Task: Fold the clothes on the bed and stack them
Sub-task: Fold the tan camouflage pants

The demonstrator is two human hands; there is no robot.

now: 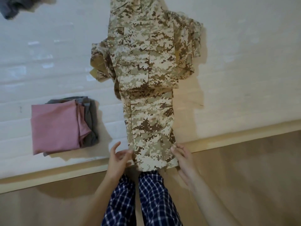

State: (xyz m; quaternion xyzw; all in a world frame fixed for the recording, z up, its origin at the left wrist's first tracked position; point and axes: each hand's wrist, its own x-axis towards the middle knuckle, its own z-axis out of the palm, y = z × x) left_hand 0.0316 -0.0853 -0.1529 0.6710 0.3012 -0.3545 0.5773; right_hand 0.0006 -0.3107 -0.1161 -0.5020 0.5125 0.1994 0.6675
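one camouflage garment (146, 66) lay lengthwise on the bed (236, 79), folded into a long strip. its wider part was at the far end, with bunched cloth sticking out on both sides. its narrow near end hung over the bed's wooden edge (48, 178).

two hands were at that near end, one on each side. the left hand (118, 159) was just beside the garment's left edge, its fingers loosely curled and grasping nothing, the fingertips at or very near the cloth. the right hand (183, 159) was against the garment's right edge, with its thumb lying at the edge. whether it was pinching the cloth or only touching it could not be told.

left of the garment, near but apart from it, sat one stack of two folded pieces: a pink piece (55, 126) on top and a grey piece (92, 124) under it, showing along the side facing the garment. far left of the garment's far end lay one crumpled dark cloth (13, 7), partly cut off by the picture's edge.

below the garment's hanging end were two checked trouser legs (120, 201), side by side.
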